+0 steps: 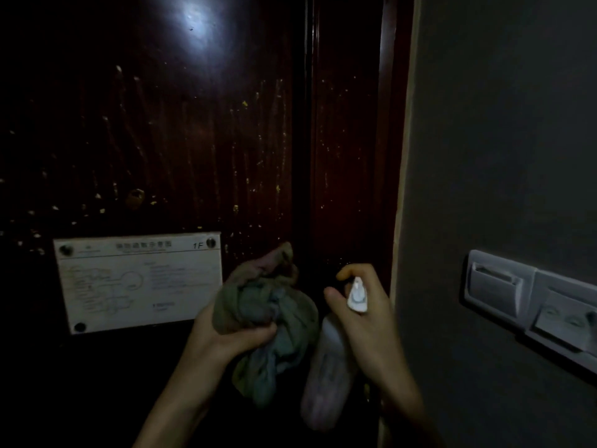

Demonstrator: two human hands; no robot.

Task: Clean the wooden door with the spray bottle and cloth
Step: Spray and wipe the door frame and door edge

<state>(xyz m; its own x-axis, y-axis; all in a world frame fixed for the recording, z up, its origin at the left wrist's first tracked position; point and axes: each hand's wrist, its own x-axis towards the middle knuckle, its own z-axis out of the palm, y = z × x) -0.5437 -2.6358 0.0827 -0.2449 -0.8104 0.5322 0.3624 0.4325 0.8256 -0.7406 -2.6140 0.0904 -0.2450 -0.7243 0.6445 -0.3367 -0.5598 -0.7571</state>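
- Green-grey cloth (268, 318) is bunched tight in the left hand (226, 331), just below the white sign (139, 282).
- The right hand (371, 321) squeezes around the spray bottle (326, 367), right of the sign.
- Dark wooden door (181, 140) above the sign has pale specks.
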